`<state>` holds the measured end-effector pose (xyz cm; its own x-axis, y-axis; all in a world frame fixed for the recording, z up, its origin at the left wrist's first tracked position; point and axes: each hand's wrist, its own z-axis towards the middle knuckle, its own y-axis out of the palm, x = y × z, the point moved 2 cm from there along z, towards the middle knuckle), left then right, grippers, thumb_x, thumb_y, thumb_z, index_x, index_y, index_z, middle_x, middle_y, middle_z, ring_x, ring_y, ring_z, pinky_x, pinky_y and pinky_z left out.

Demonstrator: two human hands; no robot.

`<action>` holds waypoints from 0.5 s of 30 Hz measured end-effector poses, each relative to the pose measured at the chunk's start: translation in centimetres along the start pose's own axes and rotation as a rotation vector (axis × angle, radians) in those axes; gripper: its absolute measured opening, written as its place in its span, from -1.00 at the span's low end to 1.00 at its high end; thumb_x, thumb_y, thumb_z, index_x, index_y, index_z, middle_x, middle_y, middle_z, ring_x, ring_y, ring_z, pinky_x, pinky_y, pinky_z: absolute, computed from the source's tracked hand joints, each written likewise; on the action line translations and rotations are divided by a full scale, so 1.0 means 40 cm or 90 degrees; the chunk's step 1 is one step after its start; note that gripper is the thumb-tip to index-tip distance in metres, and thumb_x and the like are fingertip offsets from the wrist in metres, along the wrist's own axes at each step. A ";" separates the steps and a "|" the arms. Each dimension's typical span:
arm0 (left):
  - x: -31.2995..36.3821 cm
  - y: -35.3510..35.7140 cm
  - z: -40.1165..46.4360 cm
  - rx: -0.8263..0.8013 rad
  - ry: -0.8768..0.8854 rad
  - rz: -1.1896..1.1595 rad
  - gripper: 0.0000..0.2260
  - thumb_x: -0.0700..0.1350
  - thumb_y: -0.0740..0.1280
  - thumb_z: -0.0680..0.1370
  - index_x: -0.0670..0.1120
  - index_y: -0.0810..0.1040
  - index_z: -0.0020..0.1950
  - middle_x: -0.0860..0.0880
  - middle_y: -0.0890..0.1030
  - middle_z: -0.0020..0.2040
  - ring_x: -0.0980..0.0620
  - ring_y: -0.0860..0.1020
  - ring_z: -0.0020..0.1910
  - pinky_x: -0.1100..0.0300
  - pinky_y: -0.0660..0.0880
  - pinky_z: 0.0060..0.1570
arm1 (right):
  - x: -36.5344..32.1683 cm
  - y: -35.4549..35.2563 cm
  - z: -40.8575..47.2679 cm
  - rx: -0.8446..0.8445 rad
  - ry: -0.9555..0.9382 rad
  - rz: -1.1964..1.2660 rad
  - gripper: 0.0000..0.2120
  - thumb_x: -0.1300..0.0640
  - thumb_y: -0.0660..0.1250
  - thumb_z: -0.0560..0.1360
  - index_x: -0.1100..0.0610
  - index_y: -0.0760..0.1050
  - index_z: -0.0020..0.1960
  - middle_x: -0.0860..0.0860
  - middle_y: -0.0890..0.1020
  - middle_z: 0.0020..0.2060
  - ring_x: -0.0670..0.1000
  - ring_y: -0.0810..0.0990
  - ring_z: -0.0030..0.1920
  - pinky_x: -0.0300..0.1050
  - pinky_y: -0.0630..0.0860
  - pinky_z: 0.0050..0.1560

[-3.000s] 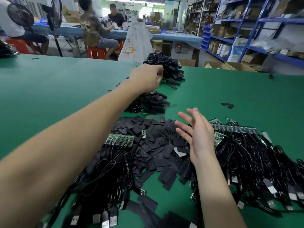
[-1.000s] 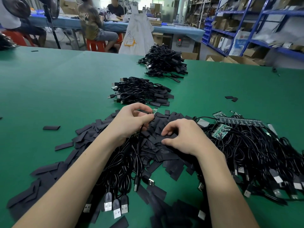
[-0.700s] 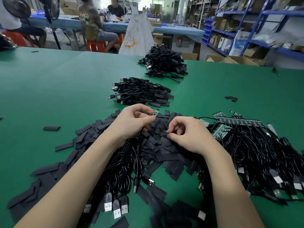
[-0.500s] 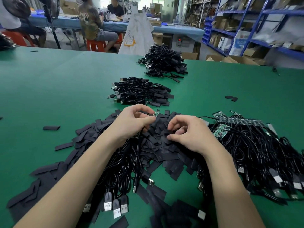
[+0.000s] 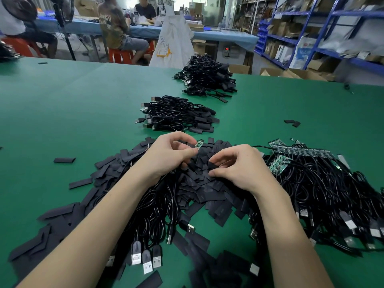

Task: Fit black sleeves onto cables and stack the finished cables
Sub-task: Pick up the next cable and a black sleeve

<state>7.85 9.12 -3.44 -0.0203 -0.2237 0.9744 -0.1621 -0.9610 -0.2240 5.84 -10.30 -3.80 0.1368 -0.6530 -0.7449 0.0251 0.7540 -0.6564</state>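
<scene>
My left hand (image 5: pixel 166 155): pinches a small green board (image 5: pixel 199 144).
My right hand (image 5: pixel 239 167): pinches a black sleeve (image 5: pixel 212 164) off the sleeve pile (image 5: pixel 209 194).
Finished cables (image 5: pixel 176 115): 2 stacks toward the table's far edge.
Writing: none legible.

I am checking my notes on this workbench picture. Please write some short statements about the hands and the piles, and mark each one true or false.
1. The left hand pinches a small green circuit board. True.
2. The right hand lies flat and open on bare table. False: its fingers pinch a black sleeve over the sleeve pile.
3. Two stacks of finished cables lie beyond the hands. True.
4. The table is blue. False: green.
</scene>
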 end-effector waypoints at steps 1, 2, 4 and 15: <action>0.000 0.001 -0.001 -0.001 0.000 0.000 -0.91 -0.18 0.48 0.54 -0.06 0.65 0.02 0.08 0.62 -0.34 0.10 0.53 -0.43 0.36 0.45 -0.41 | 0.001 0.000 0.000 0.003 0.002 0.003 -0.73 0.15 0.71 0.22 -0.13 0.69 -0.26 -0.25 0.69 -0.38 -0.24 0.66 -0.32 -0.52 0.44 -0.27; 0.000 0.001 -0.001 -0.002 0.001 0.000 -0.91 -0.18 0.48 0.54 -0.06 0.65 0.03 0.07 0.62 -0.33 0.10 0.52 -0.43 0.35 0.45 -0.41 | 0.001 0.000 0.000 0.006 0.002 0.005 -0.73 0.15 0.71 0.22 -0.13 0.69 -0.26 -0.24 0.69 -0.37 -0.24 0.66 -0.32 -0.52 0.45 -0.27; -0.001 0.005 -0.001 -0.005 0.004 0.004 -0.90 -0.19 0.48 0.54 -0.07 0.65 0.03 0.04 0.62 -0.31 0.10 0.51 -0.43 0.34 0.46 -0.39 | 0.001 0.002 -0.001 0.010 0.002 0.012 -0.73 0.16 0.70 0.23 -0.14 0.68 -0.28 -0.25 0.68 -0.38 -0.25 0.65 -0.33 -0.52 0.43 -0.29; 0.015 0.025 -0.014 -0.090 0.030 -0.070 -0.89 -0.25 0.47 0.53 -0.10 0.65 0.03 0.00 0.62 -0.27 0.13 0.52 -0.38 0.29 0.49 -0.34 | 0.001 -0.023 -0.006 0.043 0.121 0.651 -0.70 0.09 0.64 0.12 0.03 0.75 -0.15 -0.05 0.76 -0.12 -0.13 0.69 -0.18 -0.37 0.50 -0.30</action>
<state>7.13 8.11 -3.08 -0.0409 -0.1073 0.9934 -0.3028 -0.9461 -0.1146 5.58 -11.02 -3.27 -0.0343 0.3032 -0.9523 0.0418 0.9525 0.3018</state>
